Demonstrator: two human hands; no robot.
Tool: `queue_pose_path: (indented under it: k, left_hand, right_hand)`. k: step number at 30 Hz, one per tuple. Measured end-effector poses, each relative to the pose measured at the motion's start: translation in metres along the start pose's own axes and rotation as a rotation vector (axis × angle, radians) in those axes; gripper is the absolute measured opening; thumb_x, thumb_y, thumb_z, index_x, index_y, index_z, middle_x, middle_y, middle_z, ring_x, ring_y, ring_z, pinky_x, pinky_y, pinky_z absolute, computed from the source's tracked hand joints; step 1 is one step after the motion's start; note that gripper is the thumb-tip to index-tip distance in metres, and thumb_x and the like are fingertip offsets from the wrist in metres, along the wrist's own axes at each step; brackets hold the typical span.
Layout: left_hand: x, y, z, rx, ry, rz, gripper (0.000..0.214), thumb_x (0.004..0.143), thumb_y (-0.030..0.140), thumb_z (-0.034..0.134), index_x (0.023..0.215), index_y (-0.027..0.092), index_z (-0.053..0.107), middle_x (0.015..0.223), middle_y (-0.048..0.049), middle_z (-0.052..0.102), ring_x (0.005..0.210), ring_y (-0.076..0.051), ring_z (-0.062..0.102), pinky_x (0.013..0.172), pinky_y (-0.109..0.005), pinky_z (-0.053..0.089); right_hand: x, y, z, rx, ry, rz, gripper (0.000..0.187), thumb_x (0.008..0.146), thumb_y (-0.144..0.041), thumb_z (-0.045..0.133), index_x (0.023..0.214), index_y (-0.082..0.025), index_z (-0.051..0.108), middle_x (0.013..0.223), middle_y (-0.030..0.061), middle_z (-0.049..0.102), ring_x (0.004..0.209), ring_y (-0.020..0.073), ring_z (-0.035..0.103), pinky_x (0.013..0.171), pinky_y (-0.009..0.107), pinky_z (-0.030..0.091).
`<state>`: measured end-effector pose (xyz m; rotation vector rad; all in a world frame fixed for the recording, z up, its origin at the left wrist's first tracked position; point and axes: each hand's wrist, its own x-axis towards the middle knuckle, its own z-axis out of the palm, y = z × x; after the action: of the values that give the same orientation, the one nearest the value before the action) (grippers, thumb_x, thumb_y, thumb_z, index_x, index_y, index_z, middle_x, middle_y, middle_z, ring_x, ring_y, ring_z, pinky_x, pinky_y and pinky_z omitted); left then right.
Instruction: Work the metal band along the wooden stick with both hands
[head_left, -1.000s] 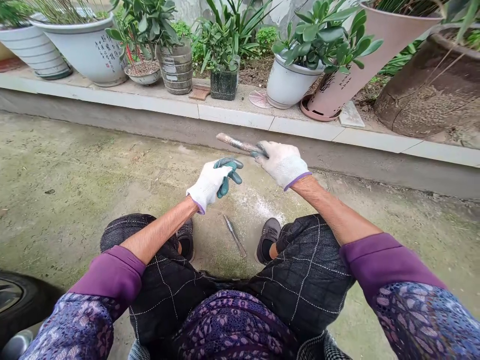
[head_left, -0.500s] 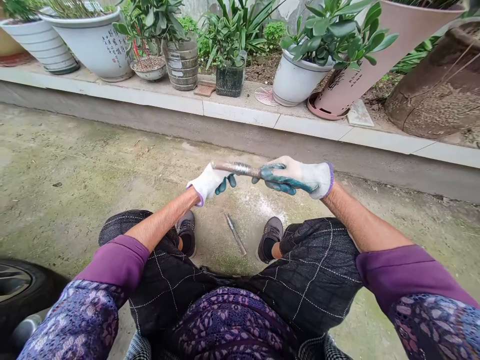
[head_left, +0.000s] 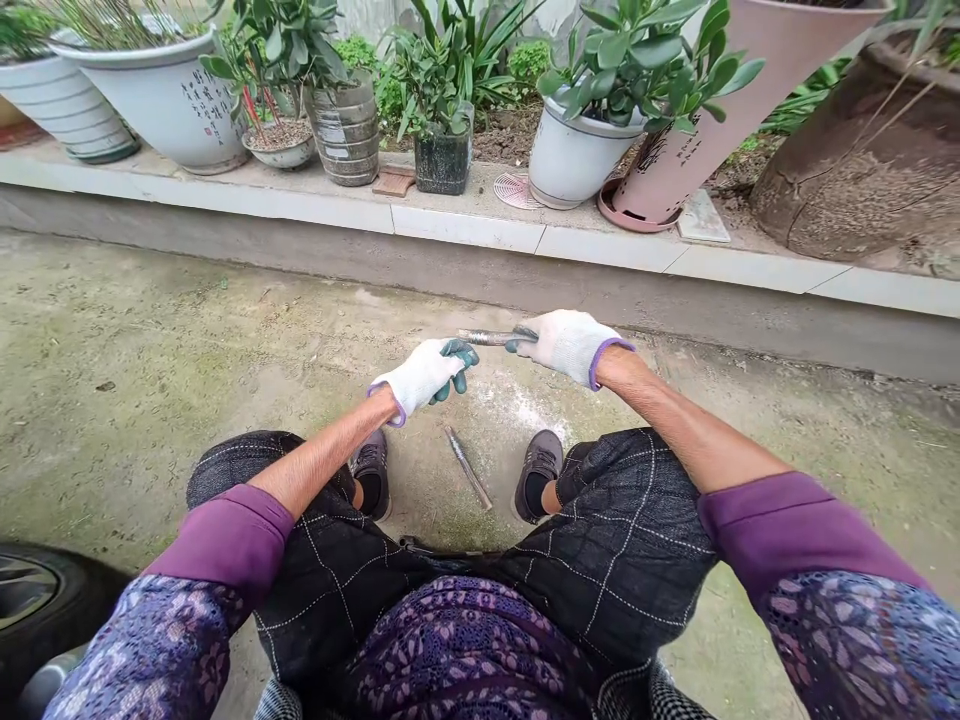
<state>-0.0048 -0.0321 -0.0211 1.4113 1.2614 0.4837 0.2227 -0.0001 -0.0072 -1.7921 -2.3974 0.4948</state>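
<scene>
Gloved right hand closed round a metal rod, rod tip just beside empty, half-curled fingers of gloved left hand; second metal rod lies on concrete between shoes, open ground ahead to the kerb.

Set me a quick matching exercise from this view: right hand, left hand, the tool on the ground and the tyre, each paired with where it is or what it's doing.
Column 1
1. Right hand
2. Left hand
3. Metal tool
4. Car tyre

Column 2
A. Lying on the concrete between the two shoes
B. Curled, holding nothing that shows
C. Gripping a metal bar
D. At the lower left of the view

Pairs: 1-C; 2-B; 3-A; 4-D
</scene>
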Motion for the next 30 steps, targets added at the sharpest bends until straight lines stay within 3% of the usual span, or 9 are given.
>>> queue_pose_path:
  k: [4, 12, 19, 25, 30]
  left_hand:
    - [0.005, -0.003, -0.004, -0.096, 0.032, 0.038, 0.021, 0.082, 0.023, 0.054, 0.098, 0.018, 0.066, 0.061, 0.0021, 0.065, 0.032, -0.007, 0.040, 0.031, -0.020, 0.028]
    - [0.006, -0.007, -0.027, 0.019, 0.203, 0.037, 0.015, 0.081, 0.027, 0.057, 0.088, 0.018, 0.066, 0.060, 0.0015, 0.064, 0.033, -0.006, 0.041, 0.032, -0.020, 0.028]
    - [-0.002, 0.006, -0.007, -0.138, -0.020, 0.158, 0.030, 0.085, 0.024, 0.053, 0.110, 0.015, 0.068, 0.065, 0.0007, 0.067, 0.031, -0.005, 0.039, 0.031, -0.019, 0.027]
    - [-0.010, 0.022, -0.017, -0.291, 0.030, 0.221, 0.027, 0.084, 0.020, 0.055, 0.105, 0.011, 0.068, 0.057, 0.0026, 0.062, 0.029, -0.003, 0.034, 0.031, -0.018, 0.023]
    - [-0.021, 0.019, -0.032, -0.268, 0.068, 0.219, 0.028, 0.085, 0.020, 0.054, 0.105, 0.009, 0.069, 0.059, 0.0008, 0.063, 0.030, -0.004, 0.037, 0.030, -0.019, 0.025]
  right_hand:
    - [0.000, -0.004, -0.016, -0.255, -0.037, 0.039, 0.037, 0.089, -0.049, 0.048, 0.104, -0.026, 0.072, 0.086, 0.0078, 0.073, 0.068, 0.0229, 0.063, 0.058, 0.032, 0.038]
    - [-0.003, -0.015, -0.021, -0.267, -0.034, 0.004, 0.038, 0.091, -0.051, 0.047, 0.106, -0.026, 0.071, 0.089, 0.0070, 0.074, 0.068, 0.0212, 0.062, 0.057, 0.031, 0.034]
    - [-0.002, -0.023, -0.023, -0.333, 0.112, 0.008, 0.039, 0.095, -0.046, 0.040, 0.112, -0.023, 0.067, 0.097, 0.0088, 0.074, 0.079, 0.0237, 0.065, 0.060, 0.031, 0.035]
    - [0.011, -0.025, -0.021, -0.285, 0.163, 0.009, 0.041, 0.094, -0.046, 0.043, 0.119, -0.022, 0.066, 0.102, 0.0098, 0.074, 0.082, 0.0245, 0.065, 0.063, 0.032, 0.038]
    - [0.015, -0.024, -0.018, -0.112, 0.196, -0.012, 0.036, 0.089, -0.042, 0.052, 0.115, -0.022, 0.068, 0.097, 0.0087, 0.073, 0.078, 0.0224, 0.063, 0.063, 0.031, 0.040]
